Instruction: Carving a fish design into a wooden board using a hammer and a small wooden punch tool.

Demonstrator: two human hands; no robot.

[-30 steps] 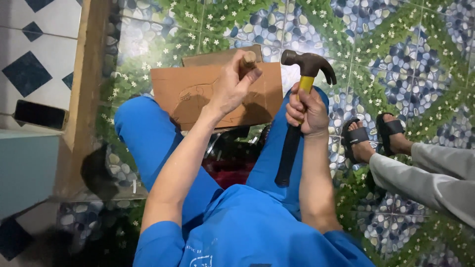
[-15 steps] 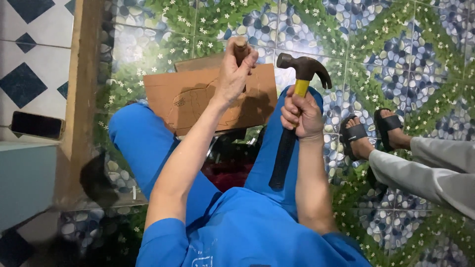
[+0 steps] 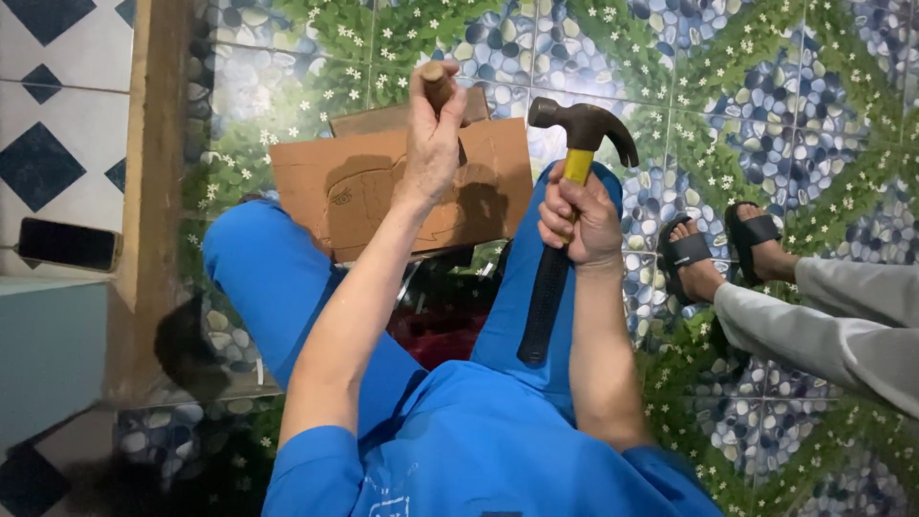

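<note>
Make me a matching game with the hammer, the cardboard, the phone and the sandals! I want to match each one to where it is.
Things:
1. Claw hammer with yellow neck and black grip
2. Flat brown cardboard sheet with a drawing
3. Dark rectangular phone
4. Pair of black strap sandals

Places:
A. On another person's feet, on the pebble-pattern floor
B. Resting across the blue-trousered knees
C. On the ledge beside the diamond tiles
D. Gripped upright in the right hand

Pairs: 1-D, 2-B, 3-C, 4-A

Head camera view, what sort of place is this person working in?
Probably a home's tiled floor or porch: a pebble-and-leaf patterned floor, diamond wall tiles, and another person's sandalled feet nearby.
</note>
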